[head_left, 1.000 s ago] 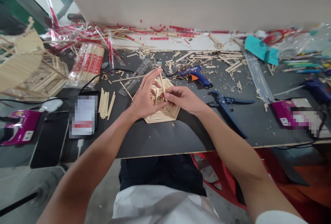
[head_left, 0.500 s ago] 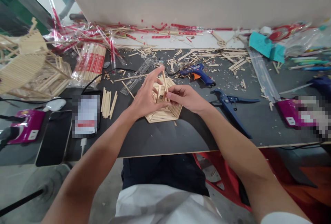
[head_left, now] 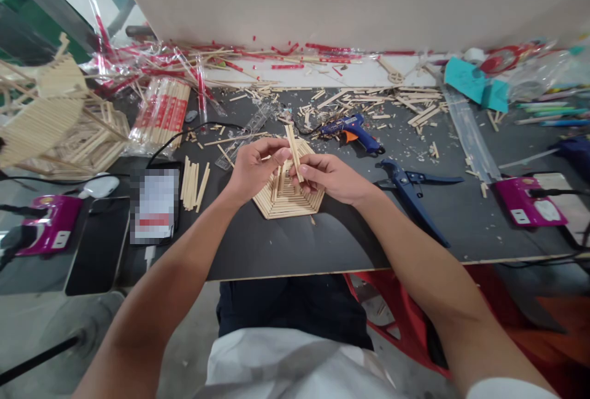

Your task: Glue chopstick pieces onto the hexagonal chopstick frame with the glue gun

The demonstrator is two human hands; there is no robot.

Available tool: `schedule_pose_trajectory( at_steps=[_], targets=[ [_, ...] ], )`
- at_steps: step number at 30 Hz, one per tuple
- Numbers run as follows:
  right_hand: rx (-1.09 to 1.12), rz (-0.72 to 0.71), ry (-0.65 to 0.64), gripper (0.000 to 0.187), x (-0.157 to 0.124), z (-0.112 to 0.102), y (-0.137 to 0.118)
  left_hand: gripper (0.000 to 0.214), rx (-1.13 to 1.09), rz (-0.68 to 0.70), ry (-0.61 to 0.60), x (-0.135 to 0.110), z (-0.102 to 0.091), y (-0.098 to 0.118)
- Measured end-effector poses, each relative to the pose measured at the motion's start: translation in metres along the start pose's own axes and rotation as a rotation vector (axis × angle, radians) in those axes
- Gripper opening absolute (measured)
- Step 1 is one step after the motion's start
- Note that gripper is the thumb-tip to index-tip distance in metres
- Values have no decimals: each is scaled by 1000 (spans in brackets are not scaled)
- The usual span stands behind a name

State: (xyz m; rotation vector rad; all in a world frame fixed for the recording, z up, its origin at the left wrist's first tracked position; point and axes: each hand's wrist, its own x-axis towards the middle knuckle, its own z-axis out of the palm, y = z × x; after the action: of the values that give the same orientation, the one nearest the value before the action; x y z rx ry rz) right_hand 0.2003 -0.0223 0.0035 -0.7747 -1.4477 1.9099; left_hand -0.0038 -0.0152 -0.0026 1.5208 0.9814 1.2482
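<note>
Both my hands are over an octagonal mat of wooden sticks [head_left: 290,205] lying on the dark tabletop. A narrow strip of wooden sticks [head_left: 293,148], lying side by side, stands tilted above it. My right hand [head_left: 334,177] pinches the strip's lower part between thumb and fingers. My left hand [head_left: 258,168] is closed, its thumb and fingertips at the strip's left edge higher up. Some short sticks stand up from the mat behind the hands, partly hidden.
A blue glue gun [head_left: 353,131] lies behind my right hand, and a blue cutter [head_left: 412,196] to the right. Cut sticks [head_left: 193,184], phones [head_left: 154,202] and a packet of sticks [head_left: 159,113] are on the left. Stick scraps [head_left: 364,101] litter the back.
My left hand has gone from spread fingers around the mat to a closed pinch at the strip. The strip has turned, so its flat side shows.
</note>
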Motion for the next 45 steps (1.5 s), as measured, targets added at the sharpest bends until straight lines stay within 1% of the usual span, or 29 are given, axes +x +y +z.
schedule_pose_trajectory(
  at_steps=[3,7,10,11,14,17,19,21,25,28,31,34,37,39,45],
  targets=[
    [29,31,-3,35,-1,0,-1,41,-2,-3,1,0,0,2],
    [97,111,-31,38,-2,1,-4,39,-32,16,-19,1,0,2],
    [118,121,-52,40,-3,0,-7,35,-72,16,-18,3,-1,2],
    [104,109,-54,40,-4,0,-7,35,-88,12,-13,4,-3,2],
    [-14,66,-28,42,-5,-2,-7,43,-84,17,-25,6,-8,4],
    [-157,5,32,40,-5,-4,-6,33,17,51,-44,6,-14,9],
    [-200,-58,99,38,-5,-6,-7,24,77,79,-29,5,-17,12],
    [-247,-129,182,37,-6,-8,-7,21,97,104,-15,5,-19,14],
    [-462,-273,310,31,-7,-11,-8,18,96,110,-27,3,-19,15],
    [-614,-389,366,27,-8,-10,-7,16,112,85,-27,2,-19,15],
    [-690,-473,386,26,-7,-7,-5,18,89,53,-25,1,-17,15],
    [-715,-483,391,26,-6,-6,-5,22,69,49,3,0,-15,15],
    [-747,-483,401,28,-7,-7,-7,17,74,54,13,-1,-14,15],
    [-766,-465,400,30,-8,-7,-9,14,80,46,25,-1,-13,15],
    [-771,-403,392,32,-10,-5,-14,14,137,-17,60,-2,-12,15]
  ],
)
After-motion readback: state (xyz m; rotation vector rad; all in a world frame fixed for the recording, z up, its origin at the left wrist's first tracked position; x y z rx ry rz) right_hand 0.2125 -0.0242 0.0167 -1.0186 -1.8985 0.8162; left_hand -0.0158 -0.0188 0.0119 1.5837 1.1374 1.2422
